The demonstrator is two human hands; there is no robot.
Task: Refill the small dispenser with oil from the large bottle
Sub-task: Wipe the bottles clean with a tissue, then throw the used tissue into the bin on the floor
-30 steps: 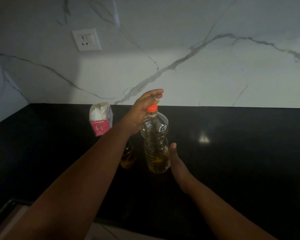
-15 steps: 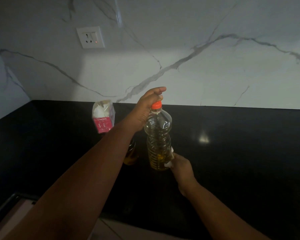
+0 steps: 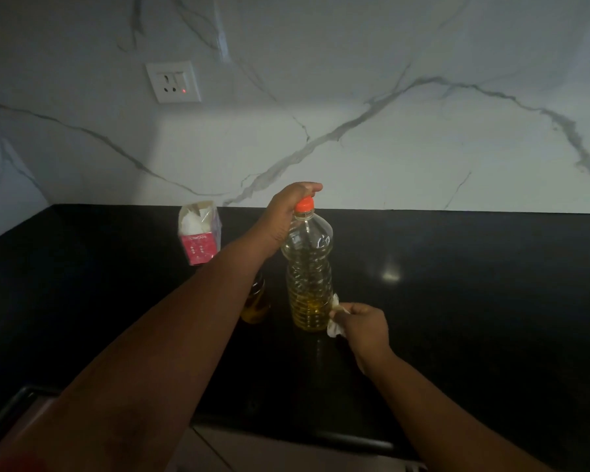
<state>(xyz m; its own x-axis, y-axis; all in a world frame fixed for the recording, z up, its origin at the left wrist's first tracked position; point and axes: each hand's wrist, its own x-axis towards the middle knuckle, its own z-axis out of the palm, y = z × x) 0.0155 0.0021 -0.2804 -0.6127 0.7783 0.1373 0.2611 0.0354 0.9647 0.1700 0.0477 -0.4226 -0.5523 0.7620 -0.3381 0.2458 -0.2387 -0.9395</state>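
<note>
The large clear oil bottle (image 3: 309,277) stands upright on the black counter (image 3: 457,301), its orange cap (image 3: 304,205) on and oil in its lower part. My left hand (image 3: 283,216) grips the bottle's neck just below the cap. My right hand (image 3: 363,327) pinches a crumpled white tissue (image 3: 334,323) against the bottle's lower right side. The small dispenser (image 3: 256,304), holding amber oil, stands just left of the bottle and is mostly hidden behind my left forearm.
A pink and white carton (image 3: 200,236) with its top torn open stands at the back left of the counter. A white wall socket (image 3: 173,81) is on the marble wall. The counter's front edge (image 3: 321,434) runs below my arms.
My right hand went from lying flat beside the bottle's base to pinching a white tissue against the bottle. My left hand stayed at the bottle's top.
</note>
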